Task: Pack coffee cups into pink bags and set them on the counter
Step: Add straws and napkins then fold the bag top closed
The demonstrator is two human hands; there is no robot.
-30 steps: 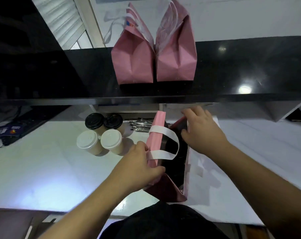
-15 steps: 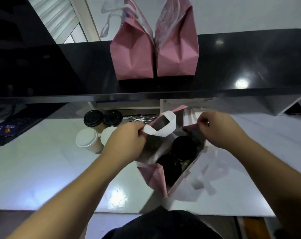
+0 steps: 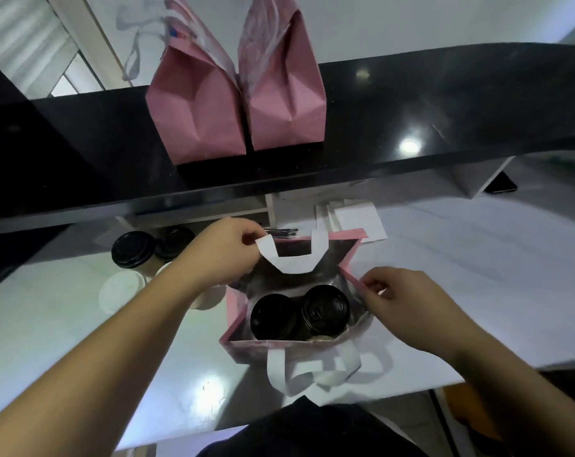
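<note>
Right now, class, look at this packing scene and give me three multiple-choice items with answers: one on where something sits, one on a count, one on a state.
1. Where do the two packed pink bags stand?
A. on the black counter
B. on the white worktop
C. on the floor

2. How many black-lidded cups show inside the open bag?
A. none
B. two
C. four

3. What is the left hand doing?
A. resting flat on the worktop
B. pressing down a cup lid
C. pinching the bag's white handle

Answers:
1 A: both bags stand side by side on the black counter, above the white worktop.
2 B: two black lids lie next to each other in the bag's mouth.
3 C: its fingers pinch one end of the white handle, while the right hand pinches the bag's opposite edge.
</note>
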